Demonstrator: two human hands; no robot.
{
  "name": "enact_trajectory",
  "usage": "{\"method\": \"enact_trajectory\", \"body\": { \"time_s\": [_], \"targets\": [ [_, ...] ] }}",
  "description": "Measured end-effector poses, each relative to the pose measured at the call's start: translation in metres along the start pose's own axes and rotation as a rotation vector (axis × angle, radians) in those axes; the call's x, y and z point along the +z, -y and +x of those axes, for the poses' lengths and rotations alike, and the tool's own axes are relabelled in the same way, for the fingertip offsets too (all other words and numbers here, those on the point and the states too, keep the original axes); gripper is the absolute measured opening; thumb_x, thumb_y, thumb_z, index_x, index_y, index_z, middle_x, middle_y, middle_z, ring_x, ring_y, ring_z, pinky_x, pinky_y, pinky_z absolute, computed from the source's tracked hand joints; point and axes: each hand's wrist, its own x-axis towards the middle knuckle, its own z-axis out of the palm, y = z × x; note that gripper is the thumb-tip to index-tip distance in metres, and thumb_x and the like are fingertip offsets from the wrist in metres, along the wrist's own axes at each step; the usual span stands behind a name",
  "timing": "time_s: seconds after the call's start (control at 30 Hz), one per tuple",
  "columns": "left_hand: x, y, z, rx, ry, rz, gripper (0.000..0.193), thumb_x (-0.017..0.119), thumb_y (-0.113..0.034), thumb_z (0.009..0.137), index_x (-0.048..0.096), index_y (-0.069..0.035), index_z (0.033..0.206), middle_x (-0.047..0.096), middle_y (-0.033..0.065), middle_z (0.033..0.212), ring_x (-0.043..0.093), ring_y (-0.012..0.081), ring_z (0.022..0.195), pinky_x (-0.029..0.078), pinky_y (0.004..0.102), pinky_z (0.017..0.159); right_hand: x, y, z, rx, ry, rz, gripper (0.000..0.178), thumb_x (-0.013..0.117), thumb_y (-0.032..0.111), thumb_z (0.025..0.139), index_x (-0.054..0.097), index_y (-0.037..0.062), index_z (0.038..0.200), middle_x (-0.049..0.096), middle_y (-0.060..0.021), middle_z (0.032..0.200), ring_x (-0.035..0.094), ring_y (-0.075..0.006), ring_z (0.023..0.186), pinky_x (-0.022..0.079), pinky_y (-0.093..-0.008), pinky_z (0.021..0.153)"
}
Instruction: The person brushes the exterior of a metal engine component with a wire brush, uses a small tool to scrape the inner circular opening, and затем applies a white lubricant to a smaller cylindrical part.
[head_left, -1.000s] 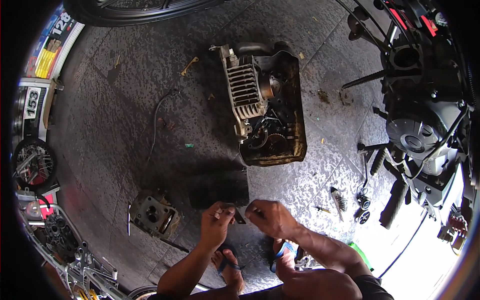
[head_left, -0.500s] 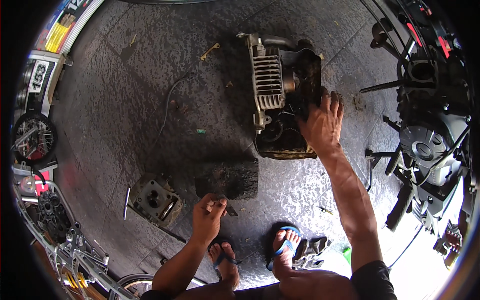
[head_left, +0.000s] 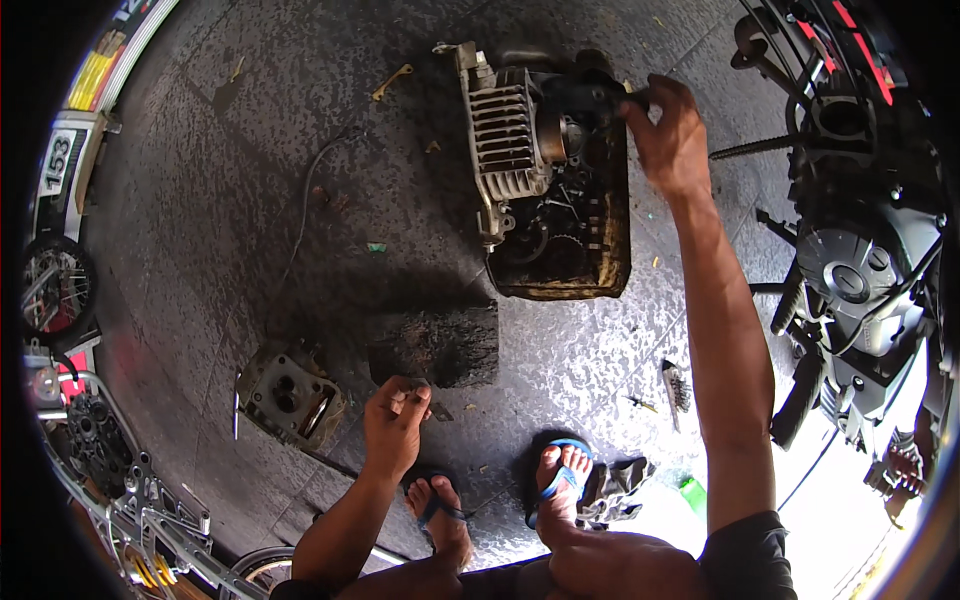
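My left hand (head_left: 397,420) is pinched around a small flat dark strip (head_left: 442,412), above the floor near my feet. My right hand (head_left: 672,140) is at the far right corner of a dark oily tray (head_left: 562,292). Its thumb and fingers close on a black part (head_left: 600,97), whose exact kind I cannot make out. Inside the tray, a finned engine cylinder (head_left: 503,140) leans at the left, with bolts and small metal parts (head_left: 570,200) beside it. A cylinder head (head_left: 290,396) lies on the floor left of my left hand.
A dark, worn slab (head_left: 435,345) lies before my left hand. To the right stands a motorcycle engine (head_left: 845,270); a brush (head_left: 676,388) lies nearer. Frame parts (head_left: 130,500) and a small wheel (head_left: 58,285) line the left. A wrench-like tool (head_left: 392,82) lies far off.
My right hand has moved away from me, from the tray's right side to its far right corner, and now grips the black part. My left hand keeps the strip. The view has shifted slightly.
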Motion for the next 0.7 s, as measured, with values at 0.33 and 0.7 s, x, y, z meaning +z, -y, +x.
{"method": "enact_trajectory", "body": {
  "time_s": [0.33, 0.7],
  "targets": [
    [-0.005, 0.004, 0.006, 0.028, 0.003, 0.085, 0.016, 0.070, -0.019, 0.097, 0.065, -0.004, 0.093, 0.062, -0.0017, 0.082, 0.057, 0.0068, 0.076, 0.050, 0.0262, 0.070, -0.016, 0.013, -0.014, 0.405, -0.057, 0.125, 0.032, 0.072, 0.029, 0.090, 0.072, 0.0009, 0.104, 0.074, -0.0180, 0.091, 0.073, -0.0344, 0.083, 0.057, -0.0405, 0.079],
    [-0.003, 0.006, 0.008, 0.032, -0.013, 0.064, 0.015, 0.070, -0.018, 0.097, 0.065, -0.004, 0.092, 0.060, -0.0025, 0.080, 0.055, 0.0059, 0.076, 0.051, 0.0268, 0.068, -0.034, 0.055, -0.069, 0.027, 0.750, -0.024, 0.014, 0.062, 0.010, 0.093, 0.068, -0.0023, 0.091, 0.073, -0.0169, 0.080, 0.071, -0.0214, 0.066, 0.058, -0.0383, 0.060]
  ]
}}
